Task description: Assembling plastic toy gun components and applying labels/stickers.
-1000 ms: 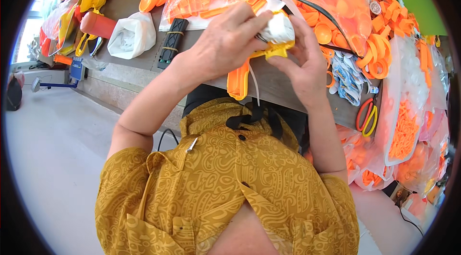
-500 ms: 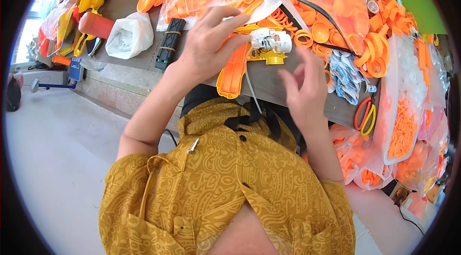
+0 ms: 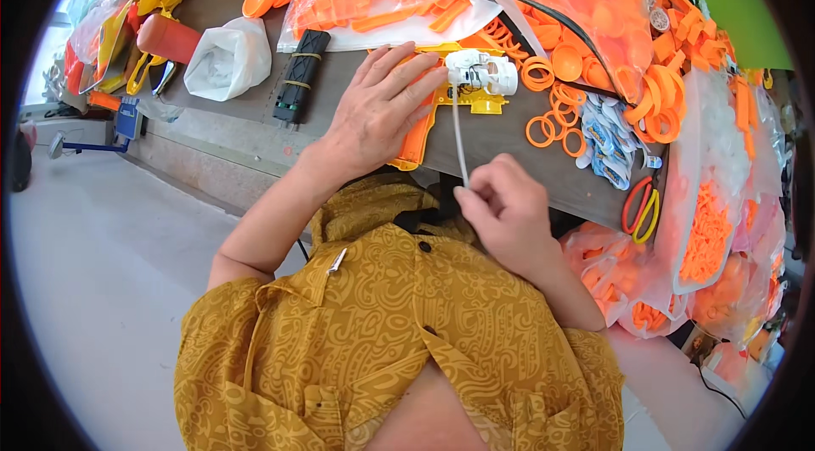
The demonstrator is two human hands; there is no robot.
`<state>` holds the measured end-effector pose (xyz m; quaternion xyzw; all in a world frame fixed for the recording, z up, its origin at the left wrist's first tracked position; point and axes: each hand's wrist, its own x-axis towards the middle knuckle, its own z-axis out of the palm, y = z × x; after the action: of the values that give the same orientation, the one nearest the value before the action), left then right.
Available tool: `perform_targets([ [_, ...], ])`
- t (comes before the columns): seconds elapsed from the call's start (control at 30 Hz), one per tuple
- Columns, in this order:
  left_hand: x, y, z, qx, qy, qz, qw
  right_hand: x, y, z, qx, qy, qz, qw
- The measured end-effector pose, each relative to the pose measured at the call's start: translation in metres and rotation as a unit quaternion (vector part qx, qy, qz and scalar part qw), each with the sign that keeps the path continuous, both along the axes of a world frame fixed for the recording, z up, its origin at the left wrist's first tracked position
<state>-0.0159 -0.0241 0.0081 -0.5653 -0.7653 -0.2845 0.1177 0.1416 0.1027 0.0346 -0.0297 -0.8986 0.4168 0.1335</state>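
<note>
Both hands were occupied at the bench (image 3: 509, 141): the left hand (image 3: 379, 112) was laid flat, fingers spread, on an orange and yellow toy gun (image 3: 424, 116) lying near the bench's front edge, while the right hand (image 3: 508, 212) was held just off that edge, thumb and fingertips pinched on the lower end of a thin white cord (image 3: 458, 133). That cord was stretched up to a small white part (image 3: 482, 72) seated on the toy (at its right end), and loose orange rings (image 3: 552, 112) were scattered just beside it, with a black block (image 3: 299, 76) and a white bag (image 3: 227, 58) set farther left.

Orange-and-yellow toy gun (image 3: 424, 116) — white motor part (image 3: 482, 72), white cord (image 3: 459, 137).
</note>
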Motion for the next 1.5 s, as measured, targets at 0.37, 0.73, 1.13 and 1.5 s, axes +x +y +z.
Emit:
perform_targets([
  [0.37,0.024,-0.018,0.033,0.076,-0.143,-0.023,0.986,0.030,0.022,0.000,-0.105,-0.077,-0.113,0.985],
  [0.73,0.073,-0.037,-0.029,-0.134,-0.693,-0.053,0.707,0.150,0.186,0.047,0.288,0.078,-0.521,0.800],
  [1.13,0.081,-0.025,-0.032,-0.083,-0.629,-0.047,0.771,0.132,0.287,0.045,0.160,-0.259,-0.373,0.876],
  [1.5,0.072,-0.025,-0.029,-0.051,-0.746,-0.031,0.663,0.132,0.260,0.051,0.318,-0.098,-0.431,0.839],
])
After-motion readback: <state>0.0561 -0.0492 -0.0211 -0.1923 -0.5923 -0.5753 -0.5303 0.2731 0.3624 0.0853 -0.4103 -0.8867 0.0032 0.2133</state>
